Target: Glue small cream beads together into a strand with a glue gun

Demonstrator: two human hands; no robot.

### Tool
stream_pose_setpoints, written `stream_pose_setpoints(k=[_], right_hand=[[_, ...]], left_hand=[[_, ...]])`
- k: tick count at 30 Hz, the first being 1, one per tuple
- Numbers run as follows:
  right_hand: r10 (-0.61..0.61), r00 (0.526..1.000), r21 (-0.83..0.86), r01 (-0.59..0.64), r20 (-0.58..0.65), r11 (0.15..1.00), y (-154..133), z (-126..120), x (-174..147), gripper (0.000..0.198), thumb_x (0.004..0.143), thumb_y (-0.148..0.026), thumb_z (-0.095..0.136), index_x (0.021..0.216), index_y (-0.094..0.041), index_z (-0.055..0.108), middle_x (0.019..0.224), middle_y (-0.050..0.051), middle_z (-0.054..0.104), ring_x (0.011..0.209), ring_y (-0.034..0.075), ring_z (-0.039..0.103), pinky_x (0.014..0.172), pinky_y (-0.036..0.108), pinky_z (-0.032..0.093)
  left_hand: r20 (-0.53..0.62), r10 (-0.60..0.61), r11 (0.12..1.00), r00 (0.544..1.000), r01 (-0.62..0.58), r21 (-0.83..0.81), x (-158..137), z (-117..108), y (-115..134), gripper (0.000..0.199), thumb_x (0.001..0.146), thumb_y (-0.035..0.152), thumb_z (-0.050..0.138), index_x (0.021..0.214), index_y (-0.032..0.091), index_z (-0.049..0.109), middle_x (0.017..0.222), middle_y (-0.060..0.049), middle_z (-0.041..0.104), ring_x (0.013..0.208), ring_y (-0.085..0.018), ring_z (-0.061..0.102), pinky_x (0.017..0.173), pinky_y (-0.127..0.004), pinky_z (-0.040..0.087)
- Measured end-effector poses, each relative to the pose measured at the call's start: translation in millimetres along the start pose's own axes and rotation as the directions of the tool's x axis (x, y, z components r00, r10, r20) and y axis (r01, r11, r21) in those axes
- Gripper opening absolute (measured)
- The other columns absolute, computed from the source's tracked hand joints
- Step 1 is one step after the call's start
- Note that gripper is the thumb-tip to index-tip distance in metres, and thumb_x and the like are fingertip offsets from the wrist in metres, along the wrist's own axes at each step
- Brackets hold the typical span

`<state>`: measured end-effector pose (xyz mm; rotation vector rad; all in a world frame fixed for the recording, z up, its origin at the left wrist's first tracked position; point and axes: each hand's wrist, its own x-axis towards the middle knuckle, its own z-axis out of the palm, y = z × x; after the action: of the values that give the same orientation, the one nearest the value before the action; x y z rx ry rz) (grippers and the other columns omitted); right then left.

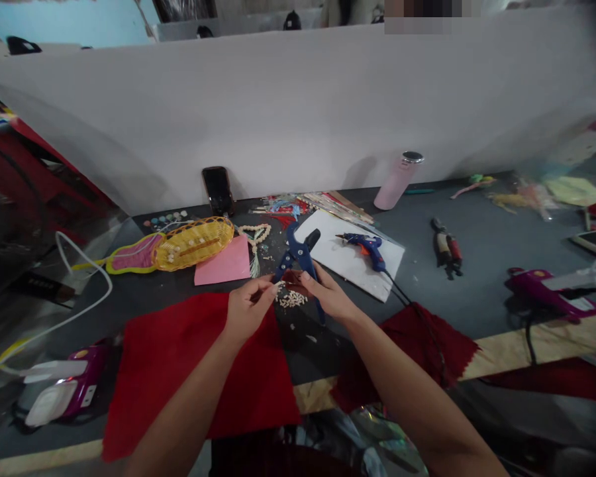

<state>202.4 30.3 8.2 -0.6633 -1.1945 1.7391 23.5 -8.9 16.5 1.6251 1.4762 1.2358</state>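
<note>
A small, smooth dark-brown piece (292,277), pinched by the fingers of the right hand (332,293), hangs over a heap of tiny cream beads (293,301), too many to count, on the grey table (420,228). The left hand's (248,305) fingers pinch one whitish bit (279,285) above one flat red cloth sheet (179,371).

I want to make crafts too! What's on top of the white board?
A blue glue gun lies on the white board; a blue tool overlaps its left edge here. The patch beneath the gun is covered.
</note>
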Motion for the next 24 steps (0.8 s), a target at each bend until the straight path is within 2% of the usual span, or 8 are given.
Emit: stream_pose_setpoints(k=[3,8,13,15,18,20,22,24], right_hand=[[0.049,0.995,0.123,-0.060,0.091,0.991,1,6,-2,0.051,0.075,-0.049,0.061,0.121,-0.032,0.046,0.117,0.004,0.059,0.102,0.020,0.058,0.086,0.039,0.048],[0.043,0.986,0.103,-0.061,0.162,0.993,-3,10,-8,0.060,0.074,-0.040,0.063,0.129,-0.031,0.039,0.127,0.006,0.052,0.109,0.023,0.055,0.090,0.042,0.045],[-0.070,0.991,-0.252,0.097,0.113,0.963,-4,-1,-11,0.058,0.082,-0.034,0.054,0.134,-0.026,0.031,0.128,0.007,0.049,0.114,0.022,0.050,0.097,0.043,0.039],[-0.136,0.988,-0.502,0.157,0.079,0.850,-6,-4,-11,0.060,0.083,-0.031,0.052,0.137,-0.026,0.026,0.131,0.008,0.047,0.117,0.023,0.047,0.100,0.043,0.036],[-0.223,0.972,-0.826,0.184,0.073,0.533,-10,-4,-8,0.065,0.080,-0.026,0.053,0.139,-0.025,0.025,0.130,0.010,0.045,0.121,0.026,0.041,0.102,0.046,0.032],[-0.236,0.967,-0.924,0.175,0.096,0.341,-10,-1,-5,0.065,0.078,-0.024,0.053,0.138,-0.025,0.028,0.126,0.010,0.047,0.118,0.027,0.041,0.101,0.048,0.033],[-0.226,0.967,-0.952,0.177,0.120,0.250,-7,3,-4,0.064,0.077,-0.022,0.053,0.137,-0.025,0.030,0.120,0.010,0.050,0.113,0.026,0.045,0.098,0.046,0.037],[-0.210,0.968,-0.956,0.186,0.139,0.225,-4,6,-3,0.064,0.076,-0.021,0.052,0.136,-0.022,0.030,0.117,0.010,0.051,0.110,0.025,0.046,0.096,0.043,0.040]], left_hand=[[0.018,-0.009,0.999,1.000,0.010,-0.045,-2,5,-3,0.018,0.079,0.031,0.057,0.076,0.015,0.065,0.092,-0.005,0.070,0.075,-0.014,0.061,0.067,-0.022,0.045],[0.040,-0.002,0.996,0.999,0.005,-0.087,-3,9,-3,0.018,0.079,0.031,0.058,0.075,0.015,0.065,0.066,0.001,0.063,0.058,-0.010,0.052,0.055,-0.019,0.040],[-0.076,-0.018,0.991,0.997,0.007,-0.133,3,4,3,0.020,0.077,0.034,0.059,0.075,0.015,0.066,0.078,-0.004,0.069,0.069,-0.013,0.059,0.061,-0.021,0.044],[-0.136,-0.051,0.989,0.989,0.031,-0.146,6,-1,2,0.022,0.077,0.035,0.059,0.079,0.014,0.067,0.080,-0.005,0.069,0.070,-0.014,0.059,0.060,-0.021,0.044],[-0.196,-0.088,0.984,0.977,0.054,-0.171,9,-8,-1,0.024,0.078,0.035,0.058,0.085,0.014,0.067,0.074,-0.003,0.066,0.062,-0.011,0.055,0.055,-0.020,0.041],[-0.221,-0.088,0.980,0.971,0.045,-0.192,10,-11,-4,0.023,0.079,0.034,0.058,0.085,0.014,0.067,0.070,-0.002,0.063,0.057,-0.009,0.050,0.053,-0.020,0.039],[-0.237,-0.084,0.979,0.968,0.036,-0.200,11,-13,-5,0.021,0.078,0.034,0.059,0.082,0.014,0.067,0.066,0.000,0.060,0.054,-0.008,0.045,0.052,-0.019,0.038],[-0.244,-0.082,0.980,0.966,0.034,-0.195,11,-13,-6,0.020,0.078,0.033,0.059,0.080,0.015,0.065,0.061,0.001,0.056,0.052,-0.007,0.042,0.051,-0.019,0.036]])
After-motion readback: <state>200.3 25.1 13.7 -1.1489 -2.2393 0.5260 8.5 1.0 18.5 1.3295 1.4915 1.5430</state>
